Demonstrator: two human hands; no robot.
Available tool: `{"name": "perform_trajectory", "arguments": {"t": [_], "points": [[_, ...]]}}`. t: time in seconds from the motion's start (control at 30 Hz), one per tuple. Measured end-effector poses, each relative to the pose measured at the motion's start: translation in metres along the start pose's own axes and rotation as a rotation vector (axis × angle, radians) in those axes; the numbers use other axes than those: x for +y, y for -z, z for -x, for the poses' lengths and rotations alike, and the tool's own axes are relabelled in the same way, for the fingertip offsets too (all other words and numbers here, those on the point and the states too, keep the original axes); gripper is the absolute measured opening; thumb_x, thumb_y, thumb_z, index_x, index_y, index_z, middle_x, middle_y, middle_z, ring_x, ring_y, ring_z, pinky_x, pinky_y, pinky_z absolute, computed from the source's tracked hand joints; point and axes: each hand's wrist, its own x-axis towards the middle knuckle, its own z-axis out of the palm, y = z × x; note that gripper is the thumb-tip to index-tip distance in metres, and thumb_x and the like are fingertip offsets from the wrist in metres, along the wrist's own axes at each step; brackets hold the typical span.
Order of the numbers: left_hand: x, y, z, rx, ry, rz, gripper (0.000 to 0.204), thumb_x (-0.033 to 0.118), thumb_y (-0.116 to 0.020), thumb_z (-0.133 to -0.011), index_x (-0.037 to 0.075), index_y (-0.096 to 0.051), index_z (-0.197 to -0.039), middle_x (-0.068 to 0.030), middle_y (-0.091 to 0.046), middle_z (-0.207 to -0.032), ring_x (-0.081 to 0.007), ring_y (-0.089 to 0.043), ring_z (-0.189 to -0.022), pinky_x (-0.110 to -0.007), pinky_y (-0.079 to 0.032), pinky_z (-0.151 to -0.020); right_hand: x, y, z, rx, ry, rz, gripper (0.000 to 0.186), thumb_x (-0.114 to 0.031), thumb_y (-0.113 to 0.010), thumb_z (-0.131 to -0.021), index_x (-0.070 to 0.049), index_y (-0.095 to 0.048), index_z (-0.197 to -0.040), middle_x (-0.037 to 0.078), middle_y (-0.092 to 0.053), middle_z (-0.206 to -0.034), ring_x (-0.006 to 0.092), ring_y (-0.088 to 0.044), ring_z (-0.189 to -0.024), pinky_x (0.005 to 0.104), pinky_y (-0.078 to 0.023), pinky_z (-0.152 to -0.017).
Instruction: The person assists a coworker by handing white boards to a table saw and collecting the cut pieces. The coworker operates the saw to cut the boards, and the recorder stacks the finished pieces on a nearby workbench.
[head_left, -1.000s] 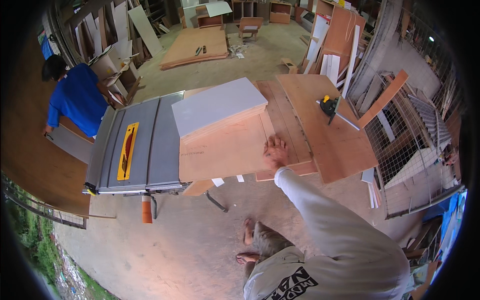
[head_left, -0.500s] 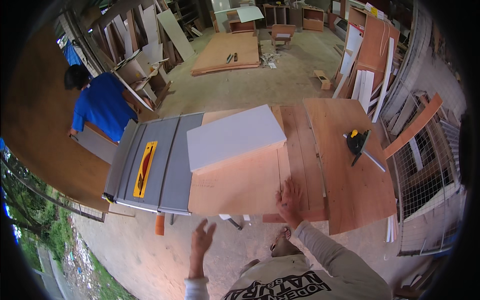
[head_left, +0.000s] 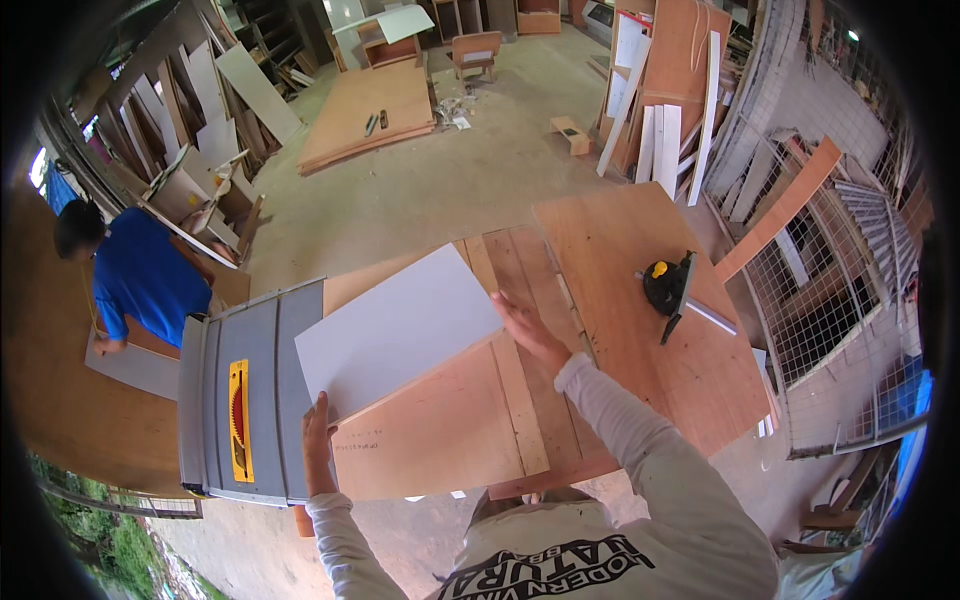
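Observation:
A white-faced rectangular board (head_left: 400,325) lies at a slant on a light plywood panel (head_left: 425,430). My left hand (head_left: 318,440) is at the board's near left corner, fingers pointing up along its edge. At the right end my right hand (head_left: 528,328) reaches out with its fingers straight, touching the board's side. Neither hand is wrapped round the board. To the left is the grey table saw (head_left: 285,390), with a toothed blade showing in its yellow insert plate (head_left: 239,420).
A black miter gauge (head_left: 668,290) with a yellow knob rests on the brown plywood sheet (head_left: 600,235) at right. A co-worker in a blue shirt (head_left: 150,265) bends over a large wooden surface at left. Stacked panels (head_left: 350,125) lie on the floor beyond; offcuts lean around.
My left hand has come up to the board's near left corner. My right hand has moved from the plywood's near edge to the board's right end. The whole view has shifted.

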Motion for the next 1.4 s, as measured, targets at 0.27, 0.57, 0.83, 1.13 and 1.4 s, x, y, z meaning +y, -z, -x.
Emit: {"name": "perform_trajectory", "arguments": {"t": [0.27, 0.57, 0.83, 1.13, 1.4], "points": [[0.006, 0.001, -0.045, -0.255, -0.027, 0.120, 0.046, 0.038, -0.059, -0.089, -0.004, -0.063, -0.108, -0.0083, -0.063, -0.096, -0.0173, -0.058, -0.084, -0.029, -0.046, -0.077, -0.001, -0.027, -0.022, 0.007, -0.083, 0.086, 0.052, -0.050, -0.054, -0.089, 0.000, -0.057, -0.103, 0.017, -0.064, -0.092, 0.0267, -0.060, -0.088, 0.0375, -0.046, -0.077], [0.002, -0.022, -0.012, -0.107, -0.253, 0.013, 0.052, 0.039, -0.063, -0.086, -0.010, -0.062, -0.104, -0.0101, -0.063, -0.088, -0.0182, -0.057, -0.079, -0.030, -0.045, -0.068, 0.004, -0.012, -0.028, 0.042, -0.242, 0.077, 0.054, -0.049, -0.056, -0.088, 0.001, -0.060, -0.109, 0.017, -0.065, -0.101, 0.0265, -0.060, -0.096, 0.0370, -0.046, -0.082], [0.023, -0.088, 0.062, -0.279, -0.085, 0.011, 0.055, 0.042, -0.070, -0.082, -0.012, -0.063, -0.090, -0.0054, -0.059, -0.071, -0.0113, -0.049, -0.065, -0.026, -0.039, -0.056, 0.023, 0.096, -0.021, 0.168, -0.430, 0.253, 0.057, -0.048, -0.050, -0.091, 0.001, -0.058, -0.119, 0.016, -0.062, -0.116, 0.0262, -0.058, -0.107, 0.0356, -0.043, -0.091], [0.038, -0.185, 0.121, -0.509, 0.086, 0.217, 0.046, 0.032, -0.070, -0.083, -0.011, -0.062, -0.100, -0.0099, -0.064, -0.089, -0.0149, -0.059, -0.076, -0.028, -0.049, -0.068, -0.028, 0.194, -0.014, 0.242, -0.289, 0.364, 0.056, -0.050, -0.050, -0.091, -0.001, -0.060, -0.116, 0.016, -0.061, -0.117, 0.0253, -0.056, -0.110, 0.0342, -0.041, -0.093], [0.023, -0.240, 0.181, -0.677, 0.164, 0.294, 0.040, 0.032, -0.063, -0.087, -0.006, -0.063, -0.098, -0.0116, -0.065, -0.092, -0.0174, -0.062, -0.080, -0.030, -0.052, -0.067, 0.034, 0.270, -0.106, 0.243, -0.079, 0.371, 0.062, -0.049, -0.048, -0.092, 0.003, -0.051, -0.126, 0.018, -0.055, -0.126, 0.0283, -0.051, -0.114, 0.0376, -0.036, -0.098]]}}
